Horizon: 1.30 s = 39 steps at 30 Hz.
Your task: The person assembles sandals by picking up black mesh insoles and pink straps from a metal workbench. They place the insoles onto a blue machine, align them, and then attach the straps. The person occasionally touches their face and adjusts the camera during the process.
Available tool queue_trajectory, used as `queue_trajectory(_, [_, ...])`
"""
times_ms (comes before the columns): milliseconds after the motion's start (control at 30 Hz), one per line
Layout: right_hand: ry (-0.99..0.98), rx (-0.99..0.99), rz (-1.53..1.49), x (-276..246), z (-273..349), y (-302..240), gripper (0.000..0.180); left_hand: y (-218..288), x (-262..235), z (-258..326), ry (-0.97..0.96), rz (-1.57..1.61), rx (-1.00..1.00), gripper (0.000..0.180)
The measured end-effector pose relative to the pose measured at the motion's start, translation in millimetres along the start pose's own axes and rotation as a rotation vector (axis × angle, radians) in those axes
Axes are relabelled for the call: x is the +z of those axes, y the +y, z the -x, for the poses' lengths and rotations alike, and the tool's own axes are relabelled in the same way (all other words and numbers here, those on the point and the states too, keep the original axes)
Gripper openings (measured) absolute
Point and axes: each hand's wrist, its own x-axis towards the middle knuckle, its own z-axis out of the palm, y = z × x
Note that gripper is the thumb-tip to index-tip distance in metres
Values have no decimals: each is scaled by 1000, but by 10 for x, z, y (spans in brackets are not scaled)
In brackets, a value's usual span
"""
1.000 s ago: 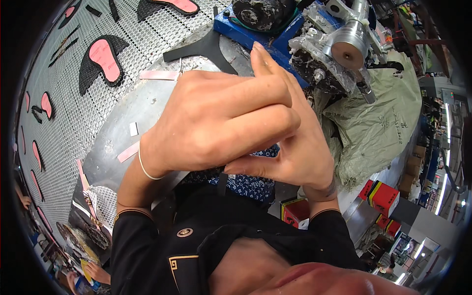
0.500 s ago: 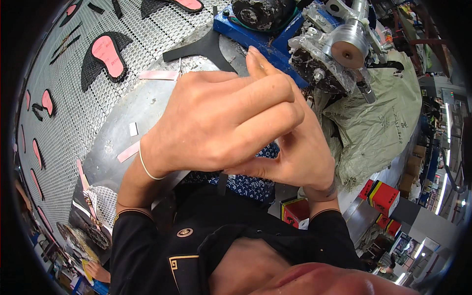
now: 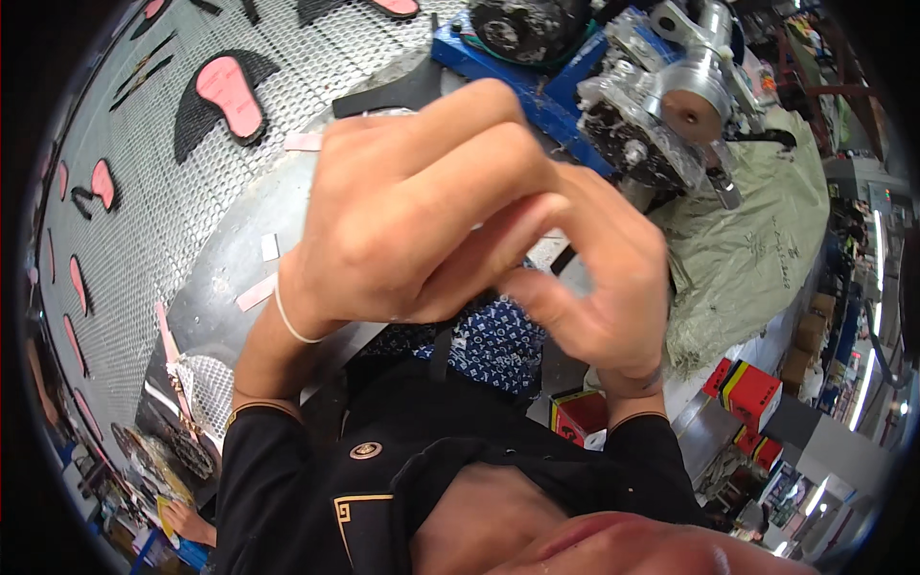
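Pale honeycomb mesh surface (image 3: 144,225) covers the left and far left of the workshop bench, carrying pink insoles (image 3: 230,96) with black edging. A grey metal plate (image 3: 225,254) adjoins it on the right, beneath and left of the hands.

Both bare hands are raised near the middle, in contact with each other. The left hand (image 3: 412,211) presents its back, fingers bent well inward; a thin white band (image 3: 292,311) circles its wrist. The right hand (image 3: 613,273) is half-curled, thumb and fingers bowed around a gap, its fingertips running toward the left hand's fingers. The meeting point is partly hidden and blurred; whether either hand grips anything cannot be told.

Nearest item is a flat black piece (image 3: 388,96), lying just beyond the left hand and partly covered by it in view. A pink strip (image 3: 303,143) lies to the left of that hand; a second pink strip (image 3: 257,292) and a small white rectangle (image 3: 270,247) lie near the left wrist.

Far right stands a blue-framed machine (image 3: 565,120); an olive sack (image 3: 752,254) lies right of the right hand.
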Motion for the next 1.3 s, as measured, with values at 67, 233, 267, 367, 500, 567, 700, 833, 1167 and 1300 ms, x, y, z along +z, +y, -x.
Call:
queue_trajectory(67, [103,31,-20,-16,19,-71,33,24,17,-10,8,55,-51,9])
queue_trajectory(233, [439,133,-215,104,96,-148,13,26,47,32,76,11,-45,18])
queue_trajectory(267, [470,153,-245,126,94,-170,10,8,38,63,84,-9,-40,17])
queue_trajectory(367, [481,104,-261,79,126,-165,5,4,54,76,97,-23,-24,10])
queue_trajectory(500, [422,31,-356,15,198,-107,18,-24,-3,116,110,32,-43,10])
queue_trajectory(567, [420,12,-422,-8,202,-111,16,-8,9,115,155,138,-110,18])
queue_trajectory(700, [559,34,-403,152,56,-212,13,130,1,126,145,512,-430,33])
queue_trajectory(833, [504,-119,-100,61,63,-148,25,209,4,102,153,765,-572,35])
queue_trajectory(1167, [452,-223,350,40,121,-266,31,295,-79,174,-48,1000,-645,52])
queue_trajectory(1300, [485,-251,407,98,103,-261,32,363,-32,202,-67,1007,-689,57])
